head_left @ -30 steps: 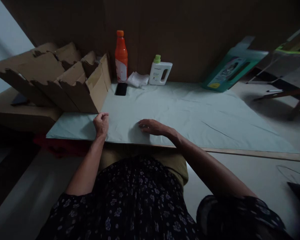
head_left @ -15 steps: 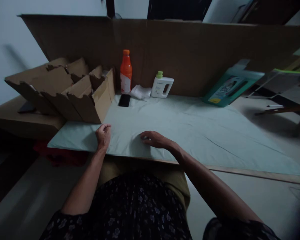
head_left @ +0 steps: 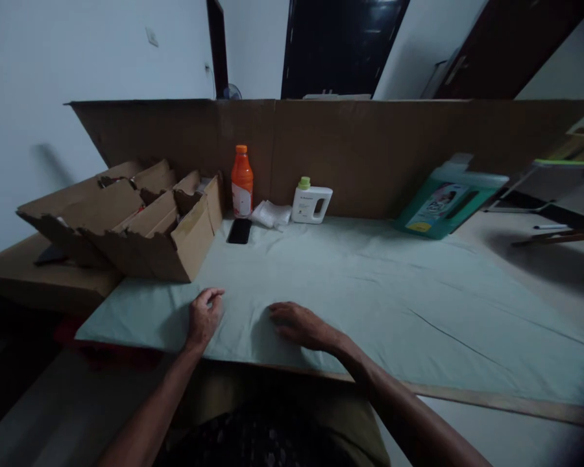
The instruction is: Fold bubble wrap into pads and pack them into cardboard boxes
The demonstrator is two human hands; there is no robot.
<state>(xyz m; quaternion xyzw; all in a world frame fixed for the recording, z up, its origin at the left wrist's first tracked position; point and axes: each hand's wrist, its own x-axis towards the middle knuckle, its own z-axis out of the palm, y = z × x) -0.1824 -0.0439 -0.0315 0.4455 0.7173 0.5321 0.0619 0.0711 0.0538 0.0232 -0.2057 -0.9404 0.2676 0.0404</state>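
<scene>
My left hand (head_left: pixel 206 316) rests near the front edge of the pale green cloth (head_left: pixel 340 266), its fingers loosely curled in and nothing visible in them. To its right, my right hand (head_left: pixel 299 324) lies palm down on the cloth, fingers stretched forward and slightly bent, with no object showing. Nearest to the left hand is a cardboard box with compartments (head_left: pixel 199 240). Farther back lie a black phone (head_left: pixel 239 231) and a crumpled white piece of material (head_left: pixel 271 214). What is inside the compartments is mostly hidden.
An orange bottle (head_left: pixel 242 181), a white jug with a green cap (head_left: pixel 311 204) and a tilted teal detergent jug (head_left: pixel 448 201) stand along the back. Behind them rises a cardboard panel (head_left: pixel 340 136). A wooden-legged piece of furniture (head_left: pixel 559 237) is at the right.
The view has tipped upward, so the table and hands sit lower in the picture. Both hands stay in nearly the same places on the cloth; the right fingers look flatter.
</scene>
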